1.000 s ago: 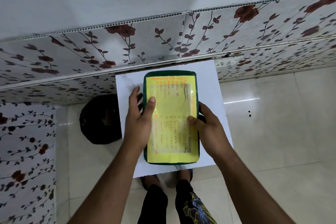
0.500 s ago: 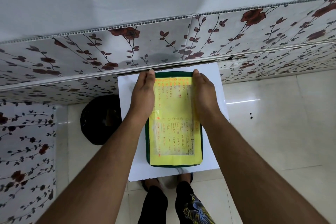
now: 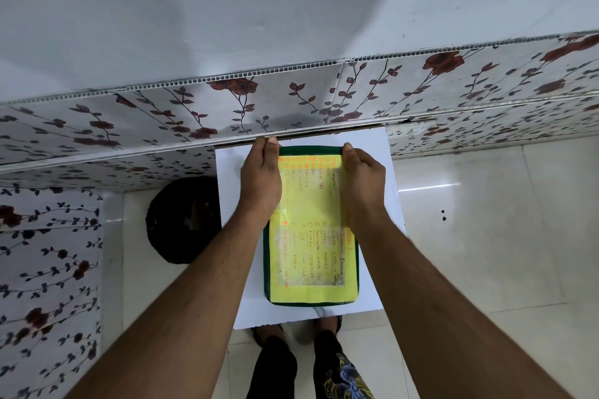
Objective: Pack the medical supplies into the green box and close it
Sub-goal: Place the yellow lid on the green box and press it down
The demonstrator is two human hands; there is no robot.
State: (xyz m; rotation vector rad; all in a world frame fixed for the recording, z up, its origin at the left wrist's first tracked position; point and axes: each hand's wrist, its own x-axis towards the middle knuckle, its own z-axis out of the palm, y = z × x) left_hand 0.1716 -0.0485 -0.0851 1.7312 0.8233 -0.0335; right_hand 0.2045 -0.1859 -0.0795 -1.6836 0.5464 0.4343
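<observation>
One flat rectangular green box, its lid covered by a yellow handwritten sheet, lies at the centre of the frame on a white square counter. Two hands grip its far end: the left hand curls over the upper-left corner, the right hand over the upper-right, fingers wrapped past the edge. The box looks stiff and light, probably plastic; its glossy taped cover could be slippery, so the rims are the safer hold. No loose supplies show. One dark round bin stands at left on the floor.
</observation>
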